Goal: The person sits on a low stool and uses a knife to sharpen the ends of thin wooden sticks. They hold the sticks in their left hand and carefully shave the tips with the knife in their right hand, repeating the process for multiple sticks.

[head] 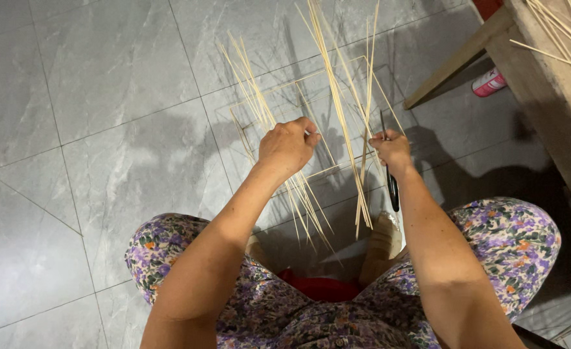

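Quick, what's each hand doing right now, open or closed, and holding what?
Left hand: closed on a bundle of thin bamboo sticks.
Right hand: closed, holding black scissors and touching more sticks.

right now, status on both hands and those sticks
Left hand shut on thin bamboo sticks. Right hand shut on black scissors, touching the stick frame. Nothing between the hands.

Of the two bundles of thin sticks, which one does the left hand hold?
The left hand holds the bundle of sticks that fans up toward the left. The other, longer bundle rises steeply beside the right hand, which also grips dark scissors.
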